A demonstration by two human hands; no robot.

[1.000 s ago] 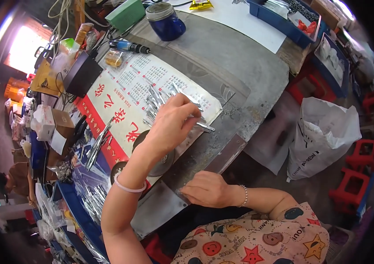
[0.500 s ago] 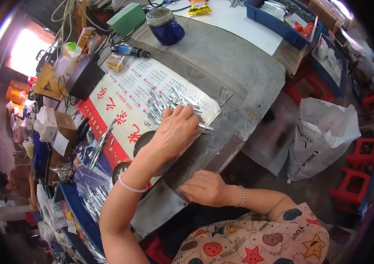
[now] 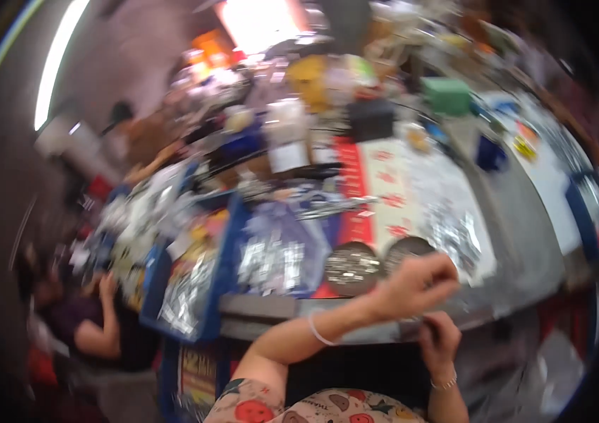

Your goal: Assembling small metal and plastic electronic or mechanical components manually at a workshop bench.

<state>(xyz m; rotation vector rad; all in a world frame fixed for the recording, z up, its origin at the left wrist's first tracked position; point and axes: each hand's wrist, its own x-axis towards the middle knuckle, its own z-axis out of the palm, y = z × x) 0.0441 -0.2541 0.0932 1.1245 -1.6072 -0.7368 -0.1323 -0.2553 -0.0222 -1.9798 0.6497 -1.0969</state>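
The picture is smeared by motion. My left hand (image 3: 418, 284), a pale bracelet on its wrist, hovers with curled fingers over the near edge of the grey table (image 3: 525, 240). My right hand (image 3: 440, 340) is just below it, and the two hands touch or almost touch. Whether either holds anything is lost in the blur. A pile of small shiny metal parts (image 3: 454, 236) lies just beyond the left hand on a red-and-white printed sheet (image 3: 384, 190). Two dark round discs (image 3: 352, 268) sit to the left of the hand.
Blue trays of metal parts (image 3: 278, 257) stand left of the discs. Farther back are a blue jar (image 3: 490, 151), a green box (image 3: 447, 95) and a black box (image 3: 372, 118). Another person (image 3: 95, 317) sits at the lower left.
The view has swung to the left and blurred. My left hand has drawn back from the metal pile to the table edge, and my right hand has risen to meet it.
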